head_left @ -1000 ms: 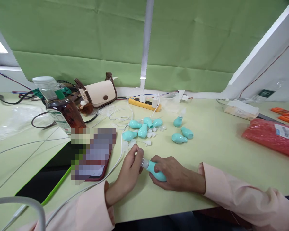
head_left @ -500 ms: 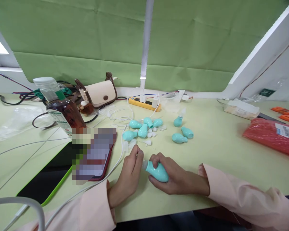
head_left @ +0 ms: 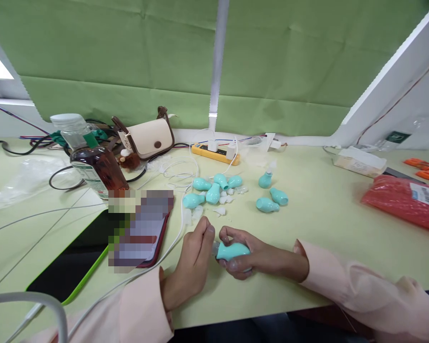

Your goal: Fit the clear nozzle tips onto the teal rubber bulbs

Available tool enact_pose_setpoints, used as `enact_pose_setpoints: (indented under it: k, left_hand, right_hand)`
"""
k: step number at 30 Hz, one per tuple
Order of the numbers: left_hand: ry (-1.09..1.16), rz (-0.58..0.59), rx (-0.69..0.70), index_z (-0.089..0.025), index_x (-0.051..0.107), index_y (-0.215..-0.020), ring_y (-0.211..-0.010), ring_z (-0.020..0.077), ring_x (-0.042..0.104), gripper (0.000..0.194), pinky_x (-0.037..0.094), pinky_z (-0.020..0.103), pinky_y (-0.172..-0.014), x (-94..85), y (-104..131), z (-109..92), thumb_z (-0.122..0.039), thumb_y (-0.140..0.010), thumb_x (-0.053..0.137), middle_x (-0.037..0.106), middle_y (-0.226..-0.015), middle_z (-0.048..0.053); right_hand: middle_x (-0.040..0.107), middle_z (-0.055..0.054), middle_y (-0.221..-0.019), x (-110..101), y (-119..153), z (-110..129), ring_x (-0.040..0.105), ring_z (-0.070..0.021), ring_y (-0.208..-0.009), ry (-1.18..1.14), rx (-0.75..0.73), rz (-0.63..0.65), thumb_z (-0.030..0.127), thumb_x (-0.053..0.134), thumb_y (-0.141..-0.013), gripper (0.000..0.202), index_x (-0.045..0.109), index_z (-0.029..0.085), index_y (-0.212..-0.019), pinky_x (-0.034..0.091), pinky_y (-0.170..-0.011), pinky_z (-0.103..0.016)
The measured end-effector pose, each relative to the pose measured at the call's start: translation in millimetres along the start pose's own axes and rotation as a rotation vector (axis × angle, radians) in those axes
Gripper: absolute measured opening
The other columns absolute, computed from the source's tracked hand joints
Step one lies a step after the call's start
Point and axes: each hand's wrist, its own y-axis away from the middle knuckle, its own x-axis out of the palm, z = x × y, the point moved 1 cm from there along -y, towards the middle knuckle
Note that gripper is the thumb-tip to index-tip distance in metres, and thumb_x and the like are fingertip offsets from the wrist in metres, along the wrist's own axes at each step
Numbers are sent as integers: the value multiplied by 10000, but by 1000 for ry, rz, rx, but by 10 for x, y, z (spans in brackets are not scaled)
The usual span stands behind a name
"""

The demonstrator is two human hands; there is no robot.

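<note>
My right hand [head_left: 252, 257] is wrapped round a glossy turquoise squeeze bulb [head_left: 234, 250], its narrow neck pointing left. A translucent nozzle [head_left: 215, 248] sits at that neck and runs into my left hand [head_left: 195, 259], which is closed over its far end. Beyond the hands lies a cluster of turquoise bulbs [head_left: 213, 194], with several small translucent nozzles [head_left: 219, 211] scattered among them. To the right of these, two bare bulbs [head_left: 267, 205] lie side by side, and one bulb with a nozzle fitted [head_left: 265, 179] stands behind them.
On the left are a black-screened phone with a green case [head_left: 75, 252], a phone in a red case [head_left: 143, 233] and a brown bottle [head_left: 98, 169]. Farther back are a cream handbag [head_left: 150, 138] and a yellow power strip [head_left: 214, 155]. A red plastic package [head_left: 400, 202] lies at right.
My right hand has rolled over the bulb: its thumb now lies along the near side and the fingers have shifted. The left hand keeps its grip at the nozzle, almost unmoved.
</note>
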Motion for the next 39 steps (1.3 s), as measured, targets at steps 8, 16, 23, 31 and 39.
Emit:
enact_pose_setpoints:
  k: [8, 16, 23, 31, 39]
  left_hand:
    - [47, 118, 55, -198, 378, -686, -566, 117, 326, 212, 277, 246, -526, -16, 33, -25, -253, -880, 312, 327, -603, -42]
    - [517, 126, -128, -198, 442, -843, -513, 89, 384, 205, 323, 196, -447, 48, -94, -71, -347, -750, 547, 414, -627, -49]
    - [372, -146, 152, -202, 460, -770, -885, 161, 471, 113, 365, 262, -769, -58, -92, -116, -254, -761, 561, 498, -896, 15]
    - [335, 4, -64, -210, 421, -769, -455, 88, 439, 127, 351, 208, -487, -75, -132, -165, -275, -770, 531, 484, -512, -76]
    - [45, 42, -92, -176, 626, -749, -644, 156, 551, 148, 425, 246, -604, -2, -154, -115, -234, -612, 630, 626, -680, -8]
  right_hand:
    - [510, 43, -658, -23, -29, 15, 330, -16, -379, -158, 87, 66, 164, 623, -591, 394, 307, 212, -821, 177, -358, -155]
    - [404, -11, -962, 26, 19, -10, 489, -116, -809, 434, -516, -382, 197, 604, -697, 315, 313, 225, -816, 427, -671, -246]
    - [384, -99, -1129, -281, 53, 223, 378, -231, -1079, 1119, -710, -521, 282, 552, -747, 364, 366, 229, -1056, 380, -875, -399]
    - [500, -107, -977, -689, -82, 189, 452, -244, -896, 1745, -458, -574, 322, 515, -787, 318, 490, 188, -1075, 408, -759, -412]
    - [532, -94, -924, -709, -223, 16, 444, -235, -878, 1596, -478, -595, 203, 485, -795, 155, 547, 184, -936, 398, -763, -420]
